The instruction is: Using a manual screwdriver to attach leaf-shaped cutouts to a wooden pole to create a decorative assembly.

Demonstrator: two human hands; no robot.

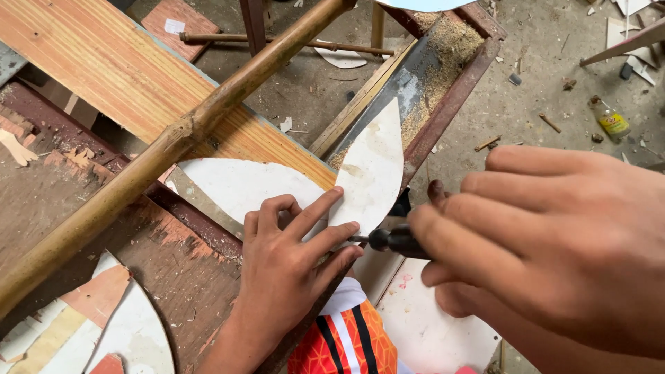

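At the near edge of a worn, paint-flaked workbench point(173, 270), a person's left hand point(291, 256) lies flat with fingers spread on a white, leaf-shaped cutout point(374, 166), pressing it down where it overlaps a second white curved piece point(235, 183). The right hand point(547, 242), close to the camera, is curled tight around a dark-handled pointed tool point(391, 240), perhaps an awl or small driver, whose thin metal tip meets the cutout's lower edge just beside the left fingertips point(350, 228).

A thick bamboo pole point(173, 135) crosses the bench diagonally over a striped orange plank point(111, 62). Behind the cutout a handsaw blade point(409, 83) lies in a rust-red metal frame point(450, 104) dusted with sawdust. More white offcuts point(131, 332) sit at the bench's near left corner, and a small bottle point(609, 121) lies on the littered concrete floor point(540, 83) to the right.

Good work here seems to call for steady downward pressure from the flat hand so the thin sheet cannot slide, the tip kept square to the surface, and the holding fingers kept clear of the point, since they sit very near it.
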